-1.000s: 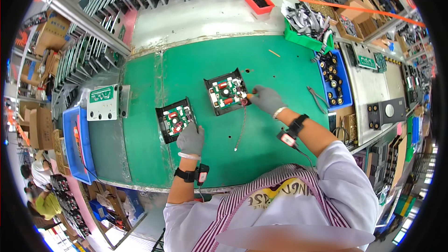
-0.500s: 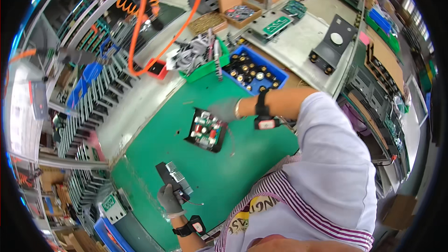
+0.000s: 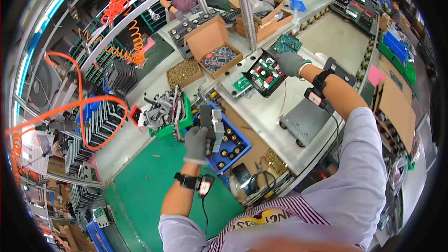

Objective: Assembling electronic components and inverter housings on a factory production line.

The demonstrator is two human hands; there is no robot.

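My gloved right hand [image 3: 291,64] grips the far right edge of a black open housing with a populated circuit board [image 3: 263,73] inside. This housing is tilted over the pale metal worktop, and a thin reddish wire hangs from it. My gloved left hand [image 3: 196,143] is closed around a black block with silver heat-sink fins [image 3: 213,126]. It hovers over a blue bin [image 3: 239,155] of small black and brass-coloured round parts, hiding part of them. Whether the block touches the bin, I cannot tell.
A green bin [image 3: 187,112] of grey cables stands left of the blue bin. Behind are cartons of screws [image 3: 185,72] and small parts [image 3: 219,58]. A flat grey metal case [image 3: 305,121] lies on the worktop. An orange air hose [image 3: 79,102] loops at left; a co-worker [image 3: 182,0] stands far back.
The board housing has left the green mat and moved far right with my right hand. My left hand has carried the heat-sink block up and right, from the mat to the blue bin.
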